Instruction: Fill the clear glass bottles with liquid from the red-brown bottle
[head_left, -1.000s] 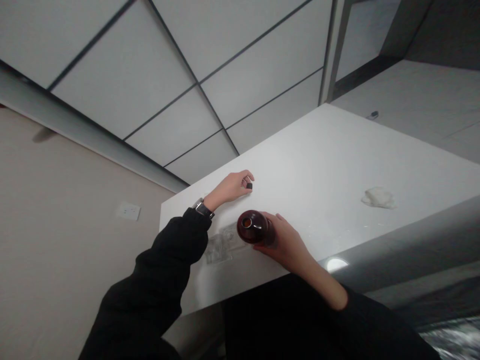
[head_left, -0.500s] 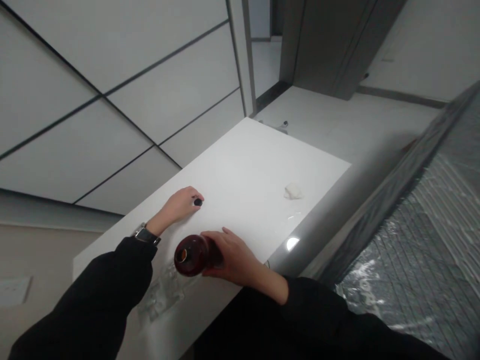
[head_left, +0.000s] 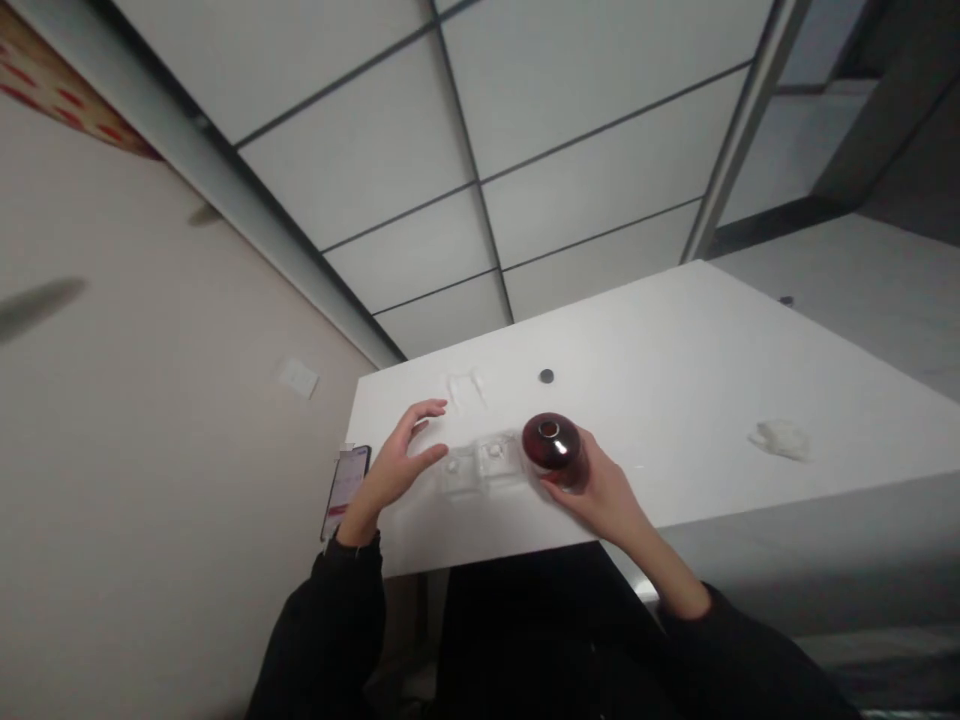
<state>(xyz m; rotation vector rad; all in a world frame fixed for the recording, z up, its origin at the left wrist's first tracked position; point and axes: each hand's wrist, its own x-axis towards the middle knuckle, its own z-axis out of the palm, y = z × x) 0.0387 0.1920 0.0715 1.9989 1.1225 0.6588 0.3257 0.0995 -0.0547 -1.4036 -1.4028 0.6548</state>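
My right hand grips a dark red round bottle with an open mouth, standing on the white table. My left hand hovers open with fingers spread, just left of a clear plastic tray that lies beside the bottle. A small black cap rests alone on the table beyond the bottle. Nothing is in my left hand.
A phone lies at the table's left near corner. A clear plastic piece sits behind the tray. A crumpled white tissue is at the right. A wall socket is on the beige wall at left.
My left hand has let go of the black cap, left it on the table and drawn back next to the clear tray. The view has swung; the right hand still holds the bottle.
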